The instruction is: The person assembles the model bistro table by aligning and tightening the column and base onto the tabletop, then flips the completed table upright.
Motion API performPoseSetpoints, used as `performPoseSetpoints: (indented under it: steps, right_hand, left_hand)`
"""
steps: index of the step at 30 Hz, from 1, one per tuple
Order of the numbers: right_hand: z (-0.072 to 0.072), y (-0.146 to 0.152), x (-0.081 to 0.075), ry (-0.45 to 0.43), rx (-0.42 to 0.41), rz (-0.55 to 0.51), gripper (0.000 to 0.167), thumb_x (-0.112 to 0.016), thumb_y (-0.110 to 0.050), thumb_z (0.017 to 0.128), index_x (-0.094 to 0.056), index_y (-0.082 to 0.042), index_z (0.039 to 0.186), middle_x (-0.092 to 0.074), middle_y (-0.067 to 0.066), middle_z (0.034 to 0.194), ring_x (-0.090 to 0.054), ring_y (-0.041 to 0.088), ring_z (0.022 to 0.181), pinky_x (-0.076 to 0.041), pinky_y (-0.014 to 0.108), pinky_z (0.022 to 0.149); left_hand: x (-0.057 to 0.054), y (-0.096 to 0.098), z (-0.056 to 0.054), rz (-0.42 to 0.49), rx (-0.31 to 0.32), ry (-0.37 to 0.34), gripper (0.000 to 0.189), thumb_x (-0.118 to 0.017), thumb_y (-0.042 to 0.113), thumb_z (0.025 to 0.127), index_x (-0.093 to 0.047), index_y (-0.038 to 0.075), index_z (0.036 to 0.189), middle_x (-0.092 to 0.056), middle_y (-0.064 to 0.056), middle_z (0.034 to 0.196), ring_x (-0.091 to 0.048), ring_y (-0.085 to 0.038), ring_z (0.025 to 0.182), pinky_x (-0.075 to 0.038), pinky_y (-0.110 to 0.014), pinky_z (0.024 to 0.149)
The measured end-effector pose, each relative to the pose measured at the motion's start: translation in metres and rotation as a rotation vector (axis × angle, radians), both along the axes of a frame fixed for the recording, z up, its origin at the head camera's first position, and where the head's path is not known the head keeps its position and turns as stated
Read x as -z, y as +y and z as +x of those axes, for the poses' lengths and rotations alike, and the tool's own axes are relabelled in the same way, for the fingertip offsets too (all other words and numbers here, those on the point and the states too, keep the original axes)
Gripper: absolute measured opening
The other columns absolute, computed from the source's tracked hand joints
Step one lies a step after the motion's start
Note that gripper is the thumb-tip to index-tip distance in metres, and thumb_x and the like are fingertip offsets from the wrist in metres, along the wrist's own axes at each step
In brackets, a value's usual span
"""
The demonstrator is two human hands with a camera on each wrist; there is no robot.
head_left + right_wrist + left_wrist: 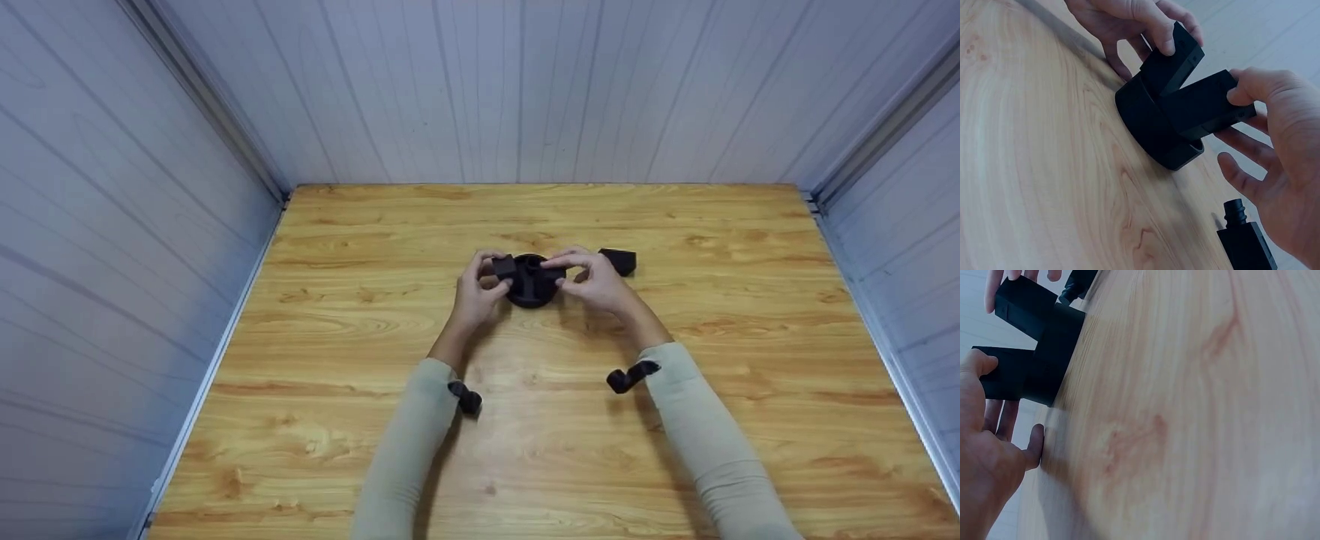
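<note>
A black round holder with a low rim sits on the table. Two black rectangular blocks lean outward from it in a V, their lower ends inside the rim. My left hand pinches the left block near its top between thumb and fingers. On the other side my right hand pinches the right block the same way. Just beyond the right hand lies a similar black block; the right wrist view shows its ribbed, screw-like end. How deep the two blocks sit is hidden.
The wood-grain table spreads around the hands. Pale panelled walls stand behind and at both sides. Small black wrist cameras stick out from the left sleeve and the right sleeve.
</note>
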State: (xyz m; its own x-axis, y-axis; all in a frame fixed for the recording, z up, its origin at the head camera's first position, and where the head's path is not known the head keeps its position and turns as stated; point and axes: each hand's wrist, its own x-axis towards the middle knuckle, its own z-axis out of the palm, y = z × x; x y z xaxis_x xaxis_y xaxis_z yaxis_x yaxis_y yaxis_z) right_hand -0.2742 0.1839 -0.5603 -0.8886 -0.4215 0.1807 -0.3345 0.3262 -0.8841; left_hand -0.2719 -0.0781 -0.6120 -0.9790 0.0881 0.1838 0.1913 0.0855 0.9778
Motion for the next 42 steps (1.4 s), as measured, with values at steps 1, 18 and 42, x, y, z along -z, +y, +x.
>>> performPoseSetpoints:
  steps: [1, 18, 42]
  right_hand:
    - [0.001, -0.001, 0.001, 0.012, 0.01, 0.014, 0.033, -0.08, 0.0, 0.1, -0.083, -0.005, 0.132, -0.073, 0.024, 0.14, -0.062, 0.018, 0.119, -0.053, 0.021, 0.078]
    - [0.004, 0.005, -0.004, -0.006, -0.077, 0.074, 0.056, -0.087, -0.005, 0.097, -0.069, -0.004, 0.15, -0.065, 0.025, 0.154, -0.066, 0.043, 0.136, -0.064, 0.046, 0.095]
    - [0.003, 0.008, -0.001, -0.01, -0.086, 0.084, 0.042, -0.084, -0.009, 0.101, -0.076, -0.008, 0.143, -0.074, 0.02, 0.148, -0.074, 0.041, 0.126, -0.06, 0.042, 0.097]
  left_hand:
    - [0.001, 0.0, 0.0, -0.003, -0.001, 0.005, 0.041, -0.074, -0.01, 0.098, -0.064, 0.001, 0.136, -0.075, -0.028, 0.136, -0.078, -0.034, 0.12, -0.065, -0.032, 0.097]
    - [0.01, -0.005, -0.006, 0.026, 0.019, 0.032, 0.04, -0.078, -0.005, 0.098, -0.068, 0.01, 0.133, -0.078, -0.02, 0.135, -0.077, -0.028, 0.123, -0.066, -0.037, 0.1]
    - [-0.014, -0.001, 0.006, 0.011, 0.024, -0.013, 0.041, -0.067, -0.017, 0.097, -0.061, -0.005, 0.137, -0.071, -0.032, 0.143, -0.072, -0.036, 0.134, -0.062, -0.032, 0.105]
